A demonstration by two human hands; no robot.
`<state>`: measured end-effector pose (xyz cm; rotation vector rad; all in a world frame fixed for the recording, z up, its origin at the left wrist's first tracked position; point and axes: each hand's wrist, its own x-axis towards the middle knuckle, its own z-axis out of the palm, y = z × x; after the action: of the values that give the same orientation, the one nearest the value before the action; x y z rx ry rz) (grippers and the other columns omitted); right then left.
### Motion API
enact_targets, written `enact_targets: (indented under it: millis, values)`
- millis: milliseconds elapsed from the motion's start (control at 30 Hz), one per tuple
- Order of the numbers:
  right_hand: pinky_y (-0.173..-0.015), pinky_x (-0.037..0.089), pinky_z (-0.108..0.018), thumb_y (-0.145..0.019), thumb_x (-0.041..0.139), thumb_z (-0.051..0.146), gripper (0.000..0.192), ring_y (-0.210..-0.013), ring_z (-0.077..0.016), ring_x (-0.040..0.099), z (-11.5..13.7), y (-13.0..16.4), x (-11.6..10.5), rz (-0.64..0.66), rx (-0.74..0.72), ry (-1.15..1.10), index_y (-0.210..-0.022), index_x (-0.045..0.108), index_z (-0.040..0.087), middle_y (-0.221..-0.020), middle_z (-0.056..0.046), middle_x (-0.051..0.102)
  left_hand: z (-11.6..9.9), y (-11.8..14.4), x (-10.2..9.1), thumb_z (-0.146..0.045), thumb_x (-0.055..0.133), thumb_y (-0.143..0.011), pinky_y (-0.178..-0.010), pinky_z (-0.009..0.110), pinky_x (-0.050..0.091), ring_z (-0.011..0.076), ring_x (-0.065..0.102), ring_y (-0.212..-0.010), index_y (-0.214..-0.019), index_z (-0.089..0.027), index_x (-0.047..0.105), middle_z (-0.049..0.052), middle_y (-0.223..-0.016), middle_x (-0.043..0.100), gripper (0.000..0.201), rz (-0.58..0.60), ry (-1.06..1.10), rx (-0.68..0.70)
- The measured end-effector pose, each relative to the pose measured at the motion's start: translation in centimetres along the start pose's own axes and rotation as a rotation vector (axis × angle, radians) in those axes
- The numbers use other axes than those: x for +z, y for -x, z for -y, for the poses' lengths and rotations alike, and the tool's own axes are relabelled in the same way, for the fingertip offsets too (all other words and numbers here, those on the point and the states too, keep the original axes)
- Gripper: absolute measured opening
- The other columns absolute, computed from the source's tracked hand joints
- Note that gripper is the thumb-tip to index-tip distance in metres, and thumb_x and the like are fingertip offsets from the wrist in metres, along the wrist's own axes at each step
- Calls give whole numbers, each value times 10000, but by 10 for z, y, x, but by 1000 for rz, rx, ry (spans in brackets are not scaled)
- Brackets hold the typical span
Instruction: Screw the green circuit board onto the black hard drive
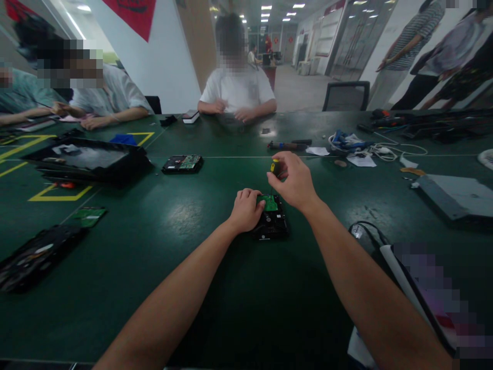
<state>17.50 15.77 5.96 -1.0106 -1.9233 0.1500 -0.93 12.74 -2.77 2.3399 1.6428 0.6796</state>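
Observation:
A black hard drive [274, 226] with a green circuit board [271, 203] lies on the dark green table in front of me. Its left side is under my left hand [247, 209], whose fingers wrap over the edge and press it down. My right hand [295, 180] pinches the yellow and black handle of a screwdriver [275, 167] from above. The screwdriver stands nearly upright, its thin shaft reaching down to the circuit board. Exactly where the tip touches is too small to make out.
Another hard drive [182, 164] lies farther left, near a black plastic casing [92, 156]. At left are a black part [42, 254] and a loose green board [90, 216]. Cables [385, 149] and a grey metal box [456, 198] lie at right. A person [236, 90] sits opposite.

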Motion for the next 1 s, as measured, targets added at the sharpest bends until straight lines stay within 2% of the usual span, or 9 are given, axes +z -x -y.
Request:
enact_targets:
  millis: [233,467,633,767,867,1000]
  values:
    - [-786,551,-440,-835,692,273,364,-948,-273,631,-2,1,1,-10,34,17,-1173,556,257,-1103,-92,628,-1,0,0,-362,488,-1025,-1077,470,428,312,493,-1229,-1322,-191,580,131,-1255,584,355,0,5,-3]
    - [-768,552,-421,-818,719,270,359,-860,-244,630,-4,1,3,-71,36,39,-1129,541,238,-1070,-92,619,-1,-1,0,-354,495,-1021,-1089,466,415,312,495,-1233,-1321,-191,583,131,-1256,589,353,3,-6,-6]
    - [-797,541,-443,-797,726,239,392,-928,-281,645,-1,0,4,-81,62,61,-1125,511,248,-1106,-100,646,1,-1,2,-362,490,-1025,-1090,463,416,308,493,-1228,-1326,-176,581,135,-1258,584,365,-3,-10,9]
    - [-885,515,-483,-840,725,274,374,-1025,-310,644,4,1,2,-22,27,78,-1156,525,269,-1154,-95,662,0,0,2,-361,492,-1025,-1086,469,419,308,492,-1227,-1323,-191,582,131,-1258,582,355,-5,-5,2]
    - [-929,504,-497,-910,669,316,275,-1046,-312,641,7,0,-2,13,-18,96,-1158,567,255,-1152,-105,672,0,0,1,-366,488,-1026,-1081,470,425,311,492,-1227,-1326,-186,582,135,-1254,581,361,-5,-4,0]
    - [-947,516,-477,-936,553,203,291,-1086,-297,646,9,-2,-2,25,-71,54,-1224,585,226,-1218,-127,672,0,-1,1,-367,491,-1024,-1087,477,420,311,492,-1236,-1326,-203,580,129,-1263,578,355,1,-2,-10]
